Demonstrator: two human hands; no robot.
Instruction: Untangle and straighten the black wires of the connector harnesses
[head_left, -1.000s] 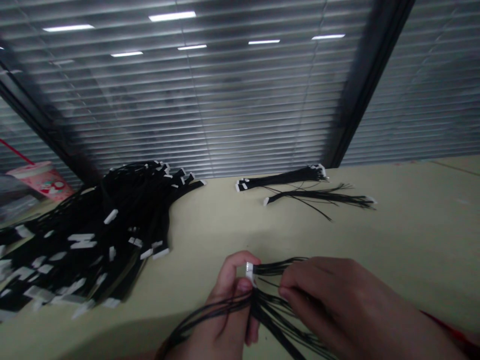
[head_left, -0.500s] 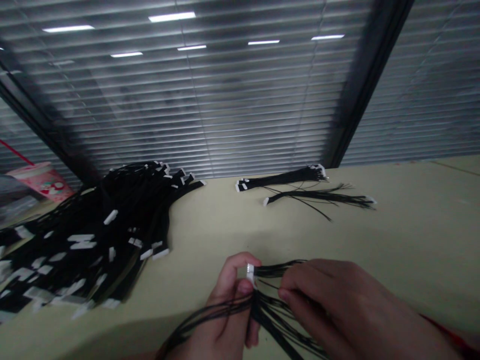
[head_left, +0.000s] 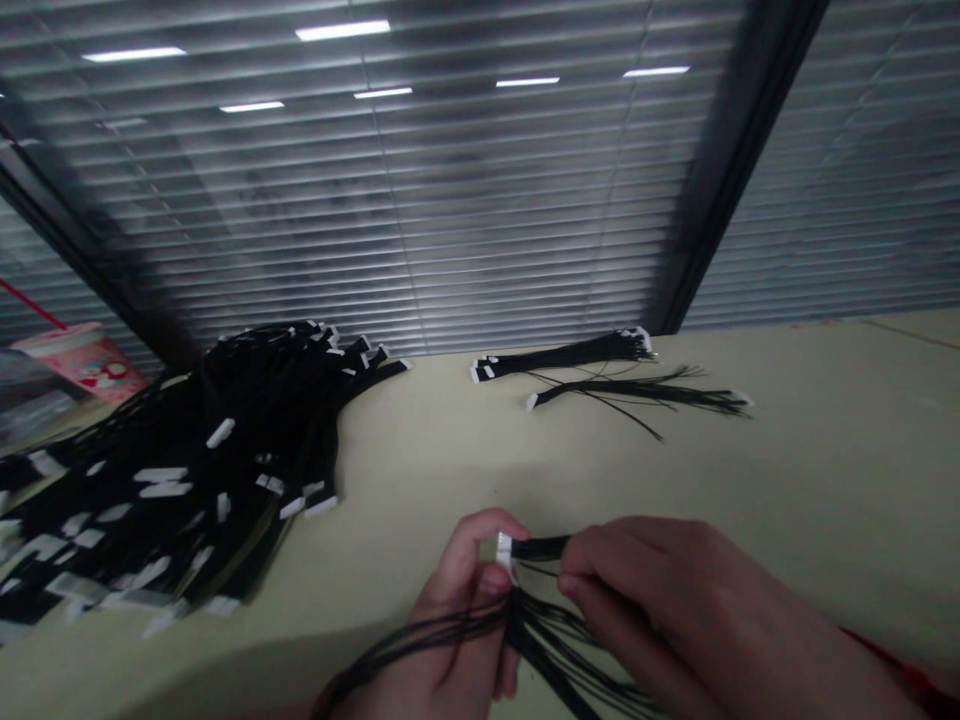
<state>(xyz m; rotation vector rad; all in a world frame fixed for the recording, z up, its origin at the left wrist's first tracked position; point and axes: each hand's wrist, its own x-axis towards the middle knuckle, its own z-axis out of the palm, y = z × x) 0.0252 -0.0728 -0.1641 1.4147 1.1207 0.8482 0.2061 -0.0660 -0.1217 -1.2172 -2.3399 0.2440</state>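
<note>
Between the thumb and index finger of my left hand [head_left: 465,610] is a small white connector [head_left: 504,549], held upright near the bottom middle. Black wires [head_left: 540,548] run from its right side toward my right hand [head_left: 667,600], whose thumb and index finger pinch a thin black wire just right of the connector. More loose black wires [head_left: 559,660] fan out below, some passing over the left hand to the lower left, others under the right hand. The wire tips inside the right hand are hidden.
A big heap of black wire harnesses [head_left: 255,410] with white connectors covers the left of the table [head_left: 420,450]. Two smaller bundles, a neat one [head_left: 562,354] and a looser one [head_left: 637,391], lie at the back. A pink cup [head_left: 90,365] with a red straw stands far left, before window blinds [head_left: 480,200].
The left hand and connector have shifted very slightly right and down, and the upper wires look more gathered together. The right hand stays almost in place.
</note>
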